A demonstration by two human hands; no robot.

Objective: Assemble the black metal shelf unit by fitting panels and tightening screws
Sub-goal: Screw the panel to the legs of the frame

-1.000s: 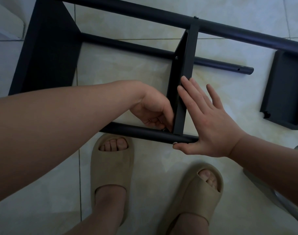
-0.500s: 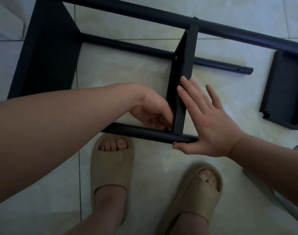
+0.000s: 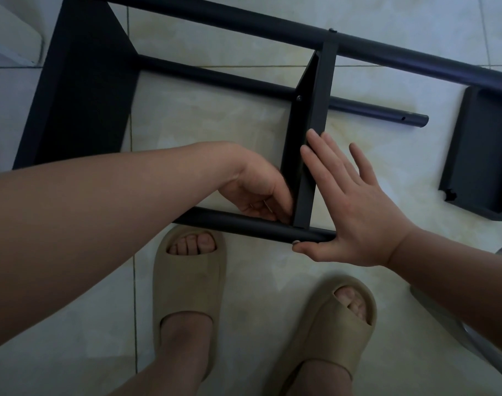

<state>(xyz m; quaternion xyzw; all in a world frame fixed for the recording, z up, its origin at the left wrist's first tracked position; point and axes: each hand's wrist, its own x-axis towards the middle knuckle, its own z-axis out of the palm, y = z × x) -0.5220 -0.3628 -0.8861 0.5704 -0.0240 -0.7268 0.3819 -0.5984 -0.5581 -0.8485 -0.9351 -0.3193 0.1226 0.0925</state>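
Observation:
The black shelf frame lies on its side on the tiled floor. An upright middle panel (image 3: 315,104) spans from the far tube (image 3: 244,24) to the near tube (image 3: 230,221). A wide end panel (image 3: 81,90) closes the frame at the left. My left hand (image 3: 255,192) sits in the corner where the middle panel meets the near tube, fingertips curled and pinching a small screw that is mostly hidden. My right hand (image 3: 355,204) presses flat against the panel's right face, with the thumb under the end of the near tube.
A loose black panel (image 3: 484,155) lies on the floor at the right. A lower tube (image 3: 387,110) sticks out past the middle panel with a hole near its end. My feet in beige sandals (image 3: 187,281) stand just below the frame. A grey object (image 3: 472,338) lies at the lower right.
My left hand's fingers have shifted slightly at the corner joint. My right hand and the frame have stayed in place.

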